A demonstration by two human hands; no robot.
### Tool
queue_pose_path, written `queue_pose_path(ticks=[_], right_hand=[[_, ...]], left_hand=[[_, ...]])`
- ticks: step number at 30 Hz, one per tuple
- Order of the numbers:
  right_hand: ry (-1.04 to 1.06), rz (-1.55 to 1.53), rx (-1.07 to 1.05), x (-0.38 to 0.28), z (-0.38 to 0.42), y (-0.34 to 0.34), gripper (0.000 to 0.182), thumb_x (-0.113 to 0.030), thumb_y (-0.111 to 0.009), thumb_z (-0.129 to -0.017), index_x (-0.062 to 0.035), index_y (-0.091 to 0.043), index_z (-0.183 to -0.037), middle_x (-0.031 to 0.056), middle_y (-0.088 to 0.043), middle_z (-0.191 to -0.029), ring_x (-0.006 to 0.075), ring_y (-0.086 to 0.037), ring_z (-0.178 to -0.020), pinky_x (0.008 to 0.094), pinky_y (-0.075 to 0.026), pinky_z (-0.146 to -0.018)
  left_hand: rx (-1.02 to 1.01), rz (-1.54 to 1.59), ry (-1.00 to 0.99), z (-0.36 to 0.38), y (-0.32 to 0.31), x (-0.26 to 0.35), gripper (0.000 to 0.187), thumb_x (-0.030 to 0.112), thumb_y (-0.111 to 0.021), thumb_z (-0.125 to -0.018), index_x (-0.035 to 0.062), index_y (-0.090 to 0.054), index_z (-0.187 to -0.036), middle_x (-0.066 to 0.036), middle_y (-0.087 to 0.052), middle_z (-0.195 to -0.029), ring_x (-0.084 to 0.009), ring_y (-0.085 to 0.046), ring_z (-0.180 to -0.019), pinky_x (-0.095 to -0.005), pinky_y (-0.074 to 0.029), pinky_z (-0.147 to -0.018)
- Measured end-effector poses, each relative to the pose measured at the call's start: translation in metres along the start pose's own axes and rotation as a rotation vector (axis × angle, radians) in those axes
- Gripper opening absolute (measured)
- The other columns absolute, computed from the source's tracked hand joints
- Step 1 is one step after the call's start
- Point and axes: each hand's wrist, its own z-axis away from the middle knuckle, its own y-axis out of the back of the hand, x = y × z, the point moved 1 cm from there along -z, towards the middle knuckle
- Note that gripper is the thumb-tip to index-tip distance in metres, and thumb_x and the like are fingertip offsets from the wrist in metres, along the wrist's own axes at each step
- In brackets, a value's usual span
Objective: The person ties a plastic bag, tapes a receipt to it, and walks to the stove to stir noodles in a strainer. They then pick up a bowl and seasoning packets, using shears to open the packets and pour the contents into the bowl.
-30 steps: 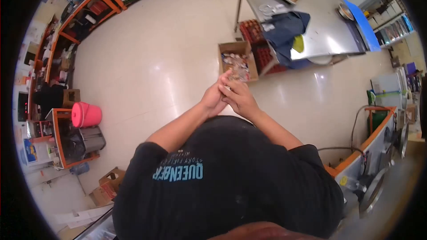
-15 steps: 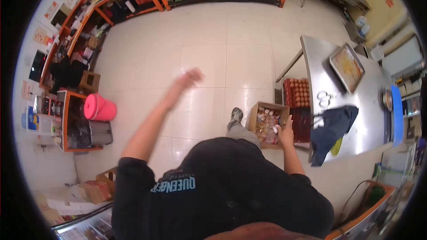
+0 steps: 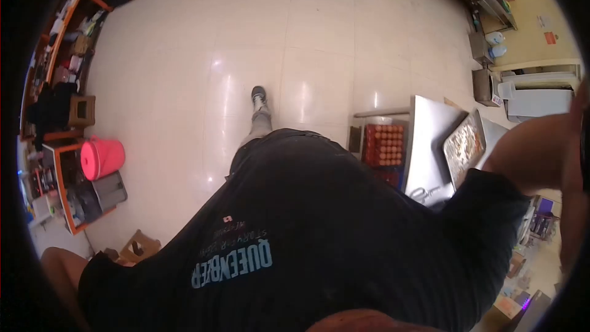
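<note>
My left arm [image 3: 61, 276] hangs low at the left edge of the head view, and its hand lies outside the picture. On the right side my bent right arm [image 3: 528, 154] is raised close to the camera. Skin runs along the right edge there, but I cannot make out the fingers or anything in them. Below the raised arm stands a steel table [image 3: 427, 147]. It carries a metal tray [image 3: 465, 147] with food residue and a pair of scissors [image 3: 424, 194]. Brown eggs [image 3: 387, 144] sit in a red tray beside the table.
A pink lidded bucket [image 3: 102, 158] stands at the left beside an orange-framed shelf [image 3: 61, 184]. Open cardboard boxes [image 3: 140, 247] lie at lower left. More shelving runs along the back. My shoe [image 3: 259, 95] is on the tiled floor [image 3: 184, 86].
My right hand has left the cardboard box of packets, and that arm has come up beside the camera. My left arm has dropped back to the left edge. The view has shifted; the box is out of sight.
</note>
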Motion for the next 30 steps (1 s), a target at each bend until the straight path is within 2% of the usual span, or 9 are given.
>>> queue_pose_path(ticks=[2,8,13,18,21,23,30], right_hand=[[0.130,0.036,-0.033,0.041,-0.003,-0.017,0.082,-0.028,-0.080,-0.075,-0.0010,-0.043,-0.142,0.0165,-0.052,-0.141,0.0290,-0.050,-0.128,0.0427,-0.036,-0.109],[0.152,0.208,-0.123,0.173,0.038,-0.036,0.079,-0.025,-0.076,-0.077,-0.0011,-0.041,-0.143,0.0176,-0.049,-0.142,0.0308,-0.047,-0.130,0.0442,-0.034,-0.110],[0.024,0.302,-0.089,0.295,0.092,-0.024,0.077,-0.022,-0.073,-0.078,-0.0012,-0.039,-0.144,0.0184,-0.047,-0.143,0.0323,-0.045,-0.131,0.0454,-0.033,-0.111],[-0.023,0.443,-0.227,0.412,0.178,-0.009,0.075,-0.020,-0.070,-0.080,-0.0013,-0.037,-0.145,0.0193,-0.045,-0.144,0.0337,-0.043,-0.133,0.0467,-0.031,-0.112],[-0.031,0.511,-0.303,0.478,0.237,0.012,0.074,-0.018,-0.068,-0.081,-0.0014,-0.036,-0.145,0.0198,-0.044,-0.145,0.0346,-0.042,-0.134,0.0474,-0.030,-0.113],[-0.030,0.463,-0.308,0.551,0.269,0.027,0.073,-0.017,-0.067,-0.081,-0.0014,-0.035,-0.145,0.0201,-0.043,-0.145,0.0352,-0.041,-0.135,0.0479,-0.029,-0.113],[0.110,0.285,-0.247,0.754,0.338,0.012,0.070,-0.014,-0.063,-0.084,-0.0015,-0.033,-0.146,0.0214,-0.040,-0.147,0.0373,-0.038,-0.137,0.0496,-0.027,-0.114]], left_hand=[[-0.033,0.021,0.033,0.023,-0.017,-0.057,0.046,0.031,-0.043,-0.101,-0.0053,-0.052,-0.128,-0.019,-0.058,-0.124,-0.0313,-0.056,-0.114,-0.0404,-0.043,-0.101],[-0.099,0.184,0.163,0.068,-0.082,-0.271,0.049,0.033,-0.042,-0.101,-0.0050,-0.049,-0.131,-0.020,-0.055,-0.128,-0.0337,-0.054,-0.117,-0.0423,-0.041,-0.103],[-0.194,0.320,0.296,0.067,-0.150,-0.435,0.051,0.035,-0.042,-0.101,-0.0048,-0.046,-0.133,-0.021,-0.053,-0.131,-0.0356,-0.051,-0.119,-0.0439,-0.040,-0.104],[-0.256,0.318,0.306,0.100,-0.269,-0.580,0.053,0.036,-0.041,-0.101,-0.0046,-0.044,-0.135,-0.021,-0.050,-0.134,-0.0375,-0.049,-0.122,-0.0455,-0.038,-0.105],[-0.218,0.279,0.282,0.101,-0.338,-0.648,0.055,0.037,-0.040,-0.101,-0.0045,-0.042,-0.137,-0.022,-0.049,-0.135,-0.0387,-0.048,-0.123,-0.0464,-0.037,-0.106],[-0.192,0.242,0.293,0.081,-0.370,-0.694,0.056,0.038,-0.040,-0.101,-0.0044,-0.041,-0.138,-0.022,-0.048,-0.136,-0.0395,-0.047,-0.124,-0.0471,-0.037,-0.106],[-0.102,0.101,0.218,0.035,-0.409,-0.812,0.059,0.040,-0.039,-0.102,-0.0041,-0.037,-0.141,-0.023,-0.045,-0.141,-0.0422,-0.044,-0.128,-0.0493,-0.035,-0.108]])
